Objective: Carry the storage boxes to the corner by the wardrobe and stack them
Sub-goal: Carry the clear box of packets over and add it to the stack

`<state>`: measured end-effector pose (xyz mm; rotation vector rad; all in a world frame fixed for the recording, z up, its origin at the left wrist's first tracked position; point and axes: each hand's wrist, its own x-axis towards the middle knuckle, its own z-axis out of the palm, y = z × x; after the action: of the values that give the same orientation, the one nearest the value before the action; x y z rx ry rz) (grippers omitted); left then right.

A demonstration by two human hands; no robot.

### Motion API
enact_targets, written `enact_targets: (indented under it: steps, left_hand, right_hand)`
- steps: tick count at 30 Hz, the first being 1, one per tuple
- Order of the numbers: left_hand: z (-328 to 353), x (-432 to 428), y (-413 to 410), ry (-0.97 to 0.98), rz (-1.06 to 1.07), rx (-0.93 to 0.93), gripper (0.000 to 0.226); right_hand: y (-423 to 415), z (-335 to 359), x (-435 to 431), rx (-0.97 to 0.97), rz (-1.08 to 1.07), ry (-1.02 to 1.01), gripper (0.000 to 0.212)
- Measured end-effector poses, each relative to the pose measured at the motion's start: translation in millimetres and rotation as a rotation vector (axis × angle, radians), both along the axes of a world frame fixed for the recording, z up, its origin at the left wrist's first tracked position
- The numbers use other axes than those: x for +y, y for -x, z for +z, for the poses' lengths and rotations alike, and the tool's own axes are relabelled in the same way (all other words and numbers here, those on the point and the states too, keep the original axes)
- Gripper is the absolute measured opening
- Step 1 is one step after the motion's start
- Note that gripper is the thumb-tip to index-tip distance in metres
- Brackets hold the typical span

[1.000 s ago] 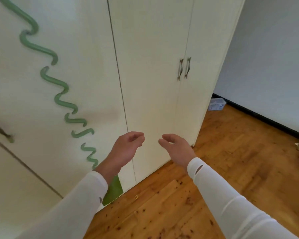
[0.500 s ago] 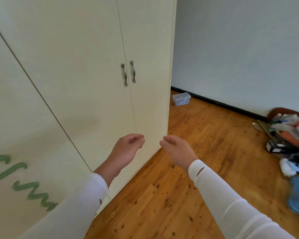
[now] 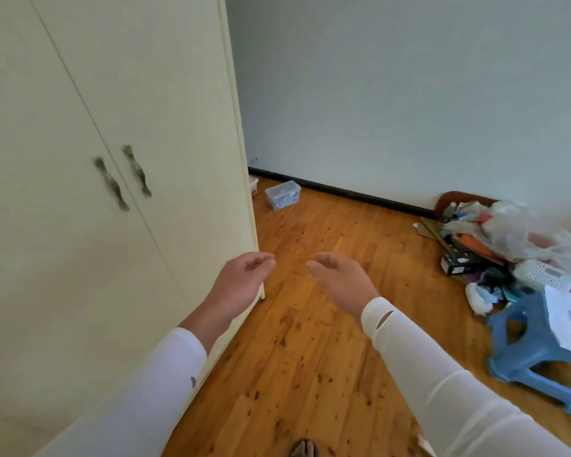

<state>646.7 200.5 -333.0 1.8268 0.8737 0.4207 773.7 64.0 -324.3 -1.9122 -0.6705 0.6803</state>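
Note:
A small clear storage box (image 3: 283, 194) with a lid sits on the wooden floor near the corner, beside the cream wardrobe (image 3: 119, 199). The edge of a second pale box (image 3: 253, 185) peeks out from behind the wardrobe's side. My left hand (image 3: 241, 285) and my right hand (image 3: 340, 282) are held out in front of me, fingers loosely curled, holding nothing. Both are well short of the boxes.
A pile of bags, boxes and clothes (image 3: 508, 245) lies against the wall at the right. A blue plastic stool (image 3: 538, 351) with papers on it stands in front of the pile. A bare foot (image 3: 305, 448) shows at the bottom edge.
The view has swung right along the wardrobe: the green squiggle is gone, the corner box is nearer and the pile and stool have come into view. My hands keep the same pose.

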Motion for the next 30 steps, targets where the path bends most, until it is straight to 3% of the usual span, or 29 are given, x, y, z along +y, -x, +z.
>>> enact_targets:
  steps: [4, 9, 17, 30]
  left_hand:
    - [0, 32, -71, 0.027, -0.059, -0.003, 0.017]
    - [2, 67, -157, 0.035, -0.115, -0.010, 0.026]
    - [-2, 90, -247, 0.044, -0.179, -0.006, 0.021]
    - [-13, 99, -440, 0.088, -0.060, 0.041, 0.019]
  right_hand:
    - [-68, 2, 23, -0.042, -0.054, 0.039, 0.046]
    - [-145, 1, 49, -0.049, -0.131, 0.034, 0.044]
    - [-232, -2, 66, 0.000, -0.173, 0.004, 0.042]
    - [-456, -15, 97, 0.001, -0.084, -0.009, 0.041]
